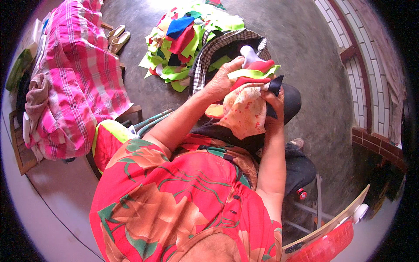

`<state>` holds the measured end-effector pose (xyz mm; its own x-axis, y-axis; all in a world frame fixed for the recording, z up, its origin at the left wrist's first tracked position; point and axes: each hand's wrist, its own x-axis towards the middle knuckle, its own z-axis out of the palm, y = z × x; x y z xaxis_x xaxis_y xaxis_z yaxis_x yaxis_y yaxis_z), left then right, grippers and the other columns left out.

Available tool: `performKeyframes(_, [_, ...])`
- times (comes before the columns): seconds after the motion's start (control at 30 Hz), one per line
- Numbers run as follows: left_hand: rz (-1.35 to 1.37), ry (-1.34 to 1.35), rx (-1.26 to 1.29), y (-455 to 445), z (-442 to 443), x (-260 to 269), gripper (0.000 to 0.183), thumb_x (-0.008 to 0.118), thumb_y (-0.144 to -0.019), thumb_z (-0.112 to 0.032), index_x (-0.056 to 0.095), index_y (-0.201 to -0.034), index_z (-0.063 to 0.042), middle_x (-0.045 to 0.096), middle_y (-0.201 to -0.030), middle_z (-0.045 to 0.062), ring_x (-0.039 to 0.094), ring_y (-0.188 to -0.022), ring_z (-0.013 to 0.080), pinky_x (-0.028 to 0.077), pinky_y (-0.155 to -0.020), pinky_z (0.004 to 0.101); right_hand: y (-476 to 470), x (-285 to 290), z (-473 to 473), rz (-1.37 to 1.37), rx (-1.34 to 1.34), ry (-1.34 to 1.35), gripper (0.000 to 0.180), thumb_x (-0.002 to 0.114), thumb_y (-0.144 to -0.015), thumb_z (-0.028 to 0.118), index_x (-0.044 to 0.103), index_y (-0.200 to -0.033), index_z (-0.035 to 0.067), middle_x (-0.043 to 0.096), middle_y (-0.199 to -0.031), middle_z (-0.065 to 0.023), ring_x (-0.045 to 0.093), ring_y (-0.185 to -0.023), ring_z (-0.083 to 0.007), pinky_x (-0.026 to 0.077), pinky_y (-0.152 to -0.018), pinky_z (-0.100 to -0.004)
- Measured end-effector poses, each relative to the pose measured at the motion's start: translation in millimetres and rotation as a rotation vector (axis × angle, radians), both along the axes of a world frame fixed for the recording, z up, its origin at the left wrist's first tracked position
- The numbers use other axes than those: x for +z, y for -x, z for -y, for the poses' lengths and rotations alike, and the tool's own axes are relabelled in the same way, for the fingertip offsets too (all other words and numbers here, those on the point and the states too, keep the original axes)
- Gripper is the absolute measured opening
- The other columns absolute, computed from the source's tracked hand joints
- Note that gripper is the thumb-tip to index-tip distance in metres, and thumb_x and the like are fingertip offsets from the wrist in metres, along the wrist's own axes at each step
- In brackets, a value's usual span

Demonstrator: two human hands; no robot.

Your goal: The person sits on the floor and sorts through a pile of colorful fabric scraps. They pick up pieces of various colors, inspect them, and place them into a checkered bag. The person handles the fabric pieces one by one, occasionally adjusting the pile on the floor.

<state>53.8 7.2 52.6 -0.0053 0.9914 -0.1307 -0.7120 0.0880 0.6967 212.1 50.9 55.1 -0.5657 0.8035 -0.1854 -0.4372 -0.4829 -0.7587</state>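
Note:
My left hand (226, 78) grips the left side of a bundle of layered fabric pieces held above my lap. My right hand (275, 101) holds the bundle's right side, by a dark navy piece (275, 84). In the bundle are red cloth (260, 66), a lime-green strip (250, 74), a pale lilac piece (250, 55) at the top and a peach patterned cloth (247, 109) hanging below. An orange piece (214, 111) shows left of it. Just beyond my hands lies an open bag with checked trim (214, 50), a green scrap inside it. My palms are partly hidden.
A heap of coloured fabric scraps (183, 36) lies on the concrete floor beyond the bag. To the left, a pink plaid cloth (78, 75) covers furniture, with a pair of beige shoes (119, 41) beside it. A table edge with a red basket (327, 242) stands at lower right.

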Motion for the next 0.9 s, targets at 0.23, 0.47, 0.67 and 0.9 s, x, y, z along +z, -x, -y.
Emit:
performKeyframes(0.23, [-0.175,0.067,0.253,25,0,-6,0.021,0.053,-0.09,-0.015,0.056,-0.106,-0.002,0.061,-0.1,0.007,0.058,-0.094,0.0142,0.045,-0.088,0.0297,0,-11,-1,0.059,-0.055,-0.17,0.031,0.063,-0.07,0.003,0.059,-0.101,0.004,0.062,-0.093,-0.0034,0.059,-0.083,-0.0132,0.048,-0.078,-0.028])
performKeyframes(0.47, [-0.537,0.024,0.077,30,6,3,0.016,0.06,-0.088,-0.02,0.061,-0.093,-0.005,0.06,-0.082,-0.002,0.053,-0.074,0.004,0.043,-0.067,0.0196,4,-13,-3,0.06,-0.004,-0.222,0.035,0.061,-0.071,-0.001,0.058,-0.106,0.003,0.062,-0.097,-0.0038,0.059,-0.086,-0.013,0.047,-0.081,-0.0274])
performKeyframes(0.67, [-0.315,0.017,0.287,39,0,-15,0.019,0.053,-0.091,-0.022,0.058,-0.09,-0.004,0.063,-0.087,0.008,0.06,-0.081,0.0147,0.047,-0.076,0.0292,0,-8,0,0.006,-0.056,-0.122,0.034,0.06,-0.068,0.006,0.054,-0.101,0.005,0.059,-0.091,-0.0038,0.057,-0.082,-0.0133,0.047,-0.079,-0.0267])
performKeyframes(0.9, [-0.443,-0.134,-0.006,33,6,-16,0.066,0.059,-0.081,-0.038,0.035,-0.132,-0.004,0.041,-0.132,0.012,0.041,-0.122,0.0228,0.032,-0.102,0.0368,-1,-6,-2,-0.162,-0.057,0.004,0.04,0.059,-0.069,0.012,0.05,-0.107,0.004,0.06,-0.096,-0.0089,0.059,-0.087,-0.0204,0.048,-0.083,-0.034])
